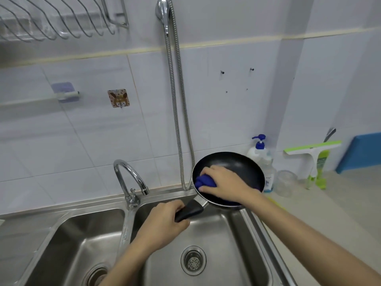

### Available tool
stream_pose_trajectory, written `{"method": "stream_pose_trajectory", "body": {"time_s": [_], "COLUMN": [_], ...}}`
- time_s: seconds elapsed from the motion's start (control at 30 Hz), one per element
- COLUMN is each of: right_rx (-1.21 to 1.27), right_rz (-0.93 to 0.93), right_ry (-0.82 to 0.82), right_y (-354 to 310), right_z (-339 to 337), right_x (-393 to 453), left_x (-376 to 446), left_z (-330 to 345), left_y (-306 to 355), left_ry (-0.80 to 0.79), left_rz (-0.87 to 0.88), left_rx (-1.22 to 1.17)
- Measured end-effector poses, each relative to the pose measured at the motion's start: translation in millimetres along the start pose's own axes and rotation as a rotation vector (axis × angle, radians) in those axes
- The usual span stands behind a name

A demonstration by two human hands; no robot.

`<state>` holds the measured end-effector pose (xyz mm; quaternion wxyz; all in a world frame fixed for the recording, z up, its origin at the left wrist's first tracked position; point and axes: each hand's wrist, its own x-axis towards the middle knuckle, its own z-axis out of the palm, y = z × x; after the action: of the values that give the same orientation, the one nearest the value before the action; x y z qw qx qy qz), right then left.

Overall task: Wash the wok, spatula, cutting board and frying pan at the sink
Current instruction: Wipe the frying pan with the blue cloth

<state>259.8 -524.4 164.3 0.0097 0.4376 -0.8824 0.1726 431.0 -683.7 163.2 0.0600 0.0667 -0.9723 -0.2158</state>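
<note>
We cannot see most of the blue cloth (204, 181) — the right hand (224, 182) covers it, and that hand also hides part of the frying pan (237, 164). The left hand (165, 221) wraps the near end of the pan handle (190, 209), so its tip is hidden. The pan blocks the lower body of the soap bottle (260, 150); its label is too blurred for us to read. The dish rack (51, 21) and left basin (78, 244) are cut off by the edges.

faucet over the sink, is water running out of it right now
No, the faucet spout shows no stream, while the left hand holds the frying pan and the right hand presses a blue cloth inside it.
</note>
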Motion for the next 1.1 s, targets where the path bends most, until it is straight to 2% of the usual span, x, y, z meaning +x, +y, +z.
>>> {"method": "stream_pose_trajectory", "body": {"time_s": [0.1,0.17,0.23,0.33,0.43,0.57,0.7,0.83,0.93,0.97,1.03,1.1], "right_rx": [0.134,-0.023,-0.254,-0.412,-0.276,0.181,0.453,0.622,0.513,0.442,0.329,0.259], "right_rz": [-0.057,-0.077,-0.005,0.145,0.196,0.139,0.193,0.293,0.527,0.608,0.768,0.934], "right_ry": [0.097,0.153,0.184,0.06,-0.071,-0.166,0.012,0.433,0.731,0.764,0.716,0.498], "right_y": [6.2,18.2,33.4,45.4,36.0,4.5,3.3,30.5,67.5,81.7,108.1,129.7], "right_z": [15.3,23.7,27.5,23.6,24.6,41.2,46.8,38.4,37.7,44.4,63.7,89.0], "right_x": [2.3,4.6,5.6,3.6,-6.3,-27.7,-49.9,-85.4,-116.6,-128.9,-154.4,-181.0], "left_x": [-2.4,-5.9,-11.1,-16.4,-13.4,-8.2,-8.0,-12.0,-15.8,-17.7,-20.6,-23.3], "left_z": [2.4,4.1,7.4,14.2,23.7,35.9,40.3,49.1,51.7,51.2,48.0,45.9], "left_y": [-3.4,-9.9,-14.3,-12.3,-11.3,-17.1,-22.5,-31.6,-37.7,-39.3,-40.0,-37.9], "left_ry": [0.033,0.022,-0.013,-0.044,-0.029,0.0,0.004,-0.037,-0.076,-0.086,-0.085,-0.077], "left_rz": [0.034,0.027,-0.032,-0.136,-0.18,-0.166,-0.167,-0.215,-0.244,-0.249,-0.23,-0.206], "left_rx": [0.121,0.156,0.076,-0.084,-0.12,-0.059,-0.037,-0.037,-0.076,-0.099,-0.14,-0.18]}}
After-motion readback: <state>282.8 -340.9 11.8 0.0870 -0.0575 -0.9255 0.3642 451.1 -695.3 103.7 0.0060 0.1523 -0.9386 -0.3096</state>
